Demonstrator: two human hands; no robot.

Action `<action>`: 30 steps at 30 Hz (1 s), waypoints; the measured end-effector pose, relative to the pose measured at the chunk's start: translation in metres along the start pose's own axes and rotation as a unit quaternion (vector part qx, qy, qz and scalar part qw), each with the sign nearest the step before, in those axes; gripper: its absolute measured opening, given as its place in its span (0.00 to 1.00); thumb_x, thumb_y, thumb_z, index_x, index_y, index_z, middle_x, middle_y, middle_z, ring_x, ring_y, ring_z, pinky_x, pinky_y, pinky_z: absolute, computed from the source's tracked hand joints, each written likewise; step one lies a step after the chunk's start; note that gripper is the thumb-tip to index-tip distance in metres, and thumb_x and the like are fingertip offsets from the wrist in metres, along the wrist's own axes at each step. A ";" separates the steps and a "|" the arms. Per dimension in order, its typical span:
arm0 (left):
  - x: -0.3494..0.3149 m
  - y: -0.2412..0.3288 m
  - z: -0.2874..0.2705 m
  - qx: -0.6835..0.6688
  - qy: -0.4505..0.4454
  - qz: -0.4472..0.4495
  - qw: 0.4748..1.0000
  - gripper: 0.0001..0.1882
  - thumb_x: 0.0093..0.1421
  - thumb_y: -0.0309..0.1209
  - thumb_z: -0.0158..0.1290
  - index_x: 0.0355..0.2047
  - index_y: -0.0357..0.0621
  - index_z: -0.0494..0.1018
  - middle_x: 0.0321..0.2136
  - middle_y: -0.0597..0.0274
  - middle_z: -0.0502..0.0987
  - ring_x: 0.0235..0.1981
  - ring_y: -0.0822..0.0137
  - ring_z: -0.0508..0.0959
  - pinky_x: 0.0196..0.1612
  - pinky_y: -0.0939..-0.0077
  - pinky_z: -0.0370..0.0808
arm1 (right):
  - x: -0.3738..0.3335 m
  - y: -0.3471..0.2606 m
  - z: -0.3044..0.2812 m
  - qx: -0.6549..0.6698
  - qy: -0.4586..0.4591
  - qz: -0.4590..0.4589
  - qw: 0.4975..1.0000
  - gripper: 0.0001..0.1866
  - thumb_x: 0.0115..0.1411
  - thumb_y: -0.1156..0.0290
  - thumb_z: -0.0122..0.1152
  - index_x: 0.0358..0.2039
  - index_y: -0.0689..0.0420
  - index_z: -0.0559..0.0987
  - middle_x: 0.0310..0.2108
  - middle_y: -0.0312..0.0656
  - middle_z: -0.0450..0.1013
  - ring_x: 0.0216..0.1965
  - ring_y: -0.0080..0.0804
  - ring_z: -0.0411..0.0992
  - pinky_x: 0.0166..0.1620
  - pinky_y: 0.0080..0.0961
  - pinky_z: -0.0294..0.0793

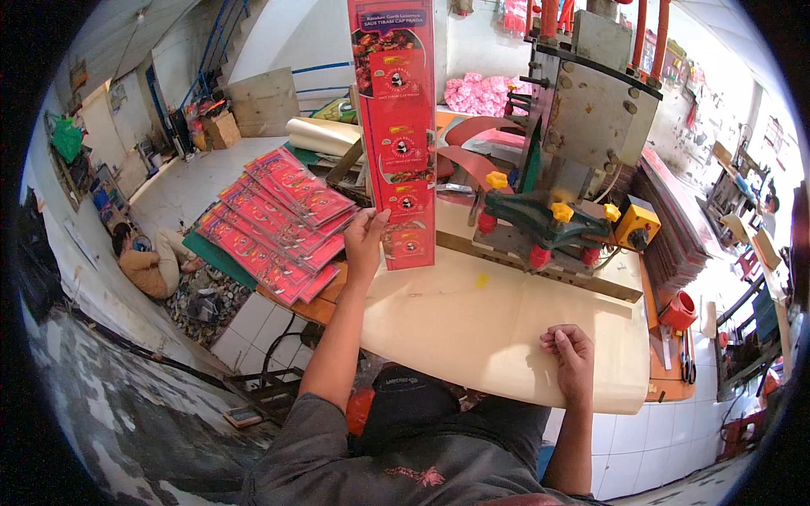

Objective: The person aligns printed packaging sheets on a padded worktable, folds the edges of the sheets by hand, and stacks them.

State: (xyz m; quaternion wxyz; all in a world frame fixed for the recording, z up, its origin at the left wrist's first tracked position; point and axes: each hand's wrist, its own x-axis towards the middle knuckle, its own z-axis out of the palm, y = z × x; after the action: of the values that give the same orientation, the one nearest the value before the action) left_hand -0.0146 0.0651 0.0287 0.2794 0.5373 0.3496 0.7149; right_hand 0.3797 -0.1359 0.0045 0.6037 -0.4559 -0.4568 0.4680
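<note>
Right, L hand (365,242) up at the L edge of one long, red, glossy printed strip (408,177), fingertips pinched on it, and that strip's standing tall in front of the bench, its lower end over the smooth cream sheet (498,337). R hand (570,358) hangs above the same sheet, nearer its R side, fingers curled together, nothing seen in them. Step in hand, I'd judge: handling a single strip, L hand doing all the holding. Next move calls for a firm pinch, prob. R hand across to steady the free edge, strip kept unbent and clear of the grey-and-green metal press (582,135).

Count time! Hands: 2. Strip in hand: 1. Cream sheet: 1. Press: 1, w/ 3 yellow star-shaped knobs (561,213) and 3 red round feet (540,255) on its green frame, plus 1 yellow control box (637,223). Far R: 1 pair of dark-handled scissors (689,371), 1 red plastic ring-shaped holder (677,311). On the L, the fanned pile of red printed sheets (274,219): min. 5, overlaps hide the exact no.
</note>
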 end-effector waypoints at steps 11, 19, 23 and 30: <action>-0.006 -0.005 -0.004 0.042 -0.003 -0.009 0.999 0.10 0.69 0.35 0.57 0.36 0.40 0.77 0.27 0.72 0.75 0.29 0.79 0.72 0.35 0.80 0.70 | 0.002 0.004 -0.003 0.004 -0.003 -0.002 1.000 0.11 0.71 0.69 0.58 0.42 0.65 0.79 0.35 0.45 0.80 0.36 0.27 0.77 0.45 0.25 0.77; -0.010 0.001 -0.004 0.076 -0.005 -0.011 0.997 0.10 0.71 0.33 0.56 0.40 0.37 0.79 0.31 0.73 0.79 0.33 0.84 0.73 0.38 0.84 0.70 | 0.002 0.003 -0.003 -0.006 0.003 -0.002 1.000 0.10 0.70 0.70 0.57 0.41 0.66 0.79 0.36 0.45 0.80 0.37 0.28 0.77 0.46 0.26 0.77; -0.012 0.002 -0.005 0.065 -0.009 -0.017 0.998 0.11 0.71 0.34 0.56 0.40 0.37 0.79 0.32 0.72 0.79 0.35 0.83 0.73 0.40 0.85 0.70 | 0.002 0.006 -0.005 0.004 0.002 0.001 1.000 0.09 0.70 0.71 0.57 0.40 0.65 0.79 0.36 0.45 0.80 0.37 0.28 0.77 0.46 0.26 0.76; -0.010 -0.007 -0.005 0.017 -0.005 -0.018 1.000 0.10 0.70 0.33 0.56 0.39 0.37 0.79 0.33 0.72 0.79 0.35 0.84 0.73 0.41 0.85 0.70 | -0.001 0.004 -0.004 0.006 0.002 -0.002 1.000 0.09 0.70 0.71 0.56 0.40 0.65 0.79 0.35 0.44 0.80 0.38 0.28 0.77 0.45 0.26 0.77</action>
State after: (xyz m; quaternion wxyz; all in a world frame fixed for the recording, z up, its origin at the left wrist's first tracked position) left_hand -0.0164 0.0608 0.0167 0.2853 0.5391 0.3698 0.7009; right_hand 0.3832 -0.1364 0.0002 0.6085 -0.4520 -0.4539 0.4684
